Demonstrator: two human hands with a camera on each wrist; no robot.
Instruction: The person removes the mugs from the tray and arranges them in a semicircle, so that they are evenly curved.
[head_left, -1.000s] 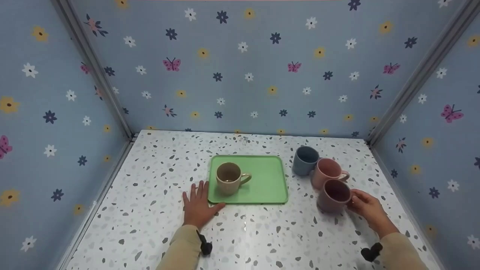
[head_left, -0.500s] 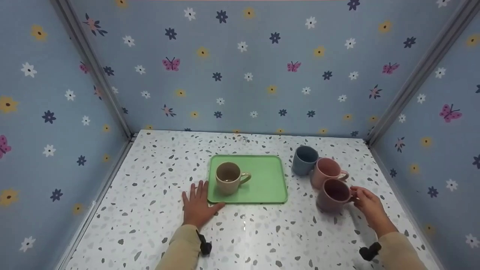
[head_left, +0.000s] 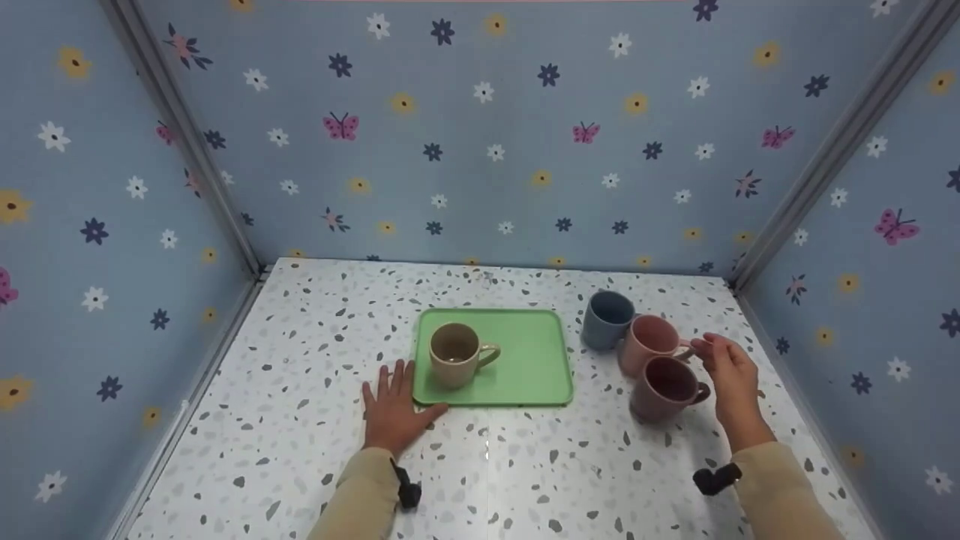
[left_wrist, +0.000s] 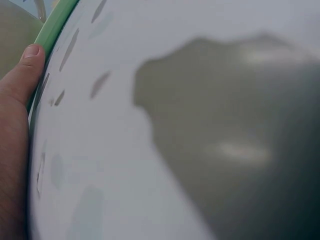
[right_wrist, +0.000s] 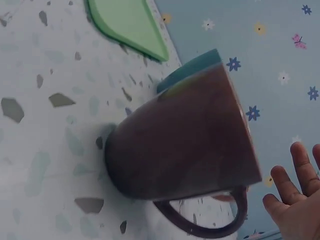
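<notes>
My left hand (head_left: 395, 416) rests flat with fingers spread at the left front corner of a green tray (head_left: 529, 360). In the left wrist view, its thumb (left_wrist: 31, 55) lies against the tray's rim. On the tray stands an upright beige mug (head_left: 454, 356), handle to the right. My right hand (head_left: 731, 379) is raised beside a pink mug (head_left: 651, 345), fingertips close to its handle; whether they touch, I cannot tell. A dark mauve mug (head_left: 664, 391) stands just in front, its handle free. The right wrist view shows the hand's fingers (right_wrist: 287, 185) loosely extended behind the mauve mug.
A blue-grey mug (head_left: 607, 321) stands behind the pink one, close against it. The speckled white table (head_left: 525, 472) is bounded by flowered blue panels (head_left: 480, 150) at the back and sides. Bare table surface lies left of the tray and in front of it.
My right hand has let go of the mauve mug's handle and moved up and away, to beside the pink mug's handle. The left hand and the mugs have stayed put.
</notes>
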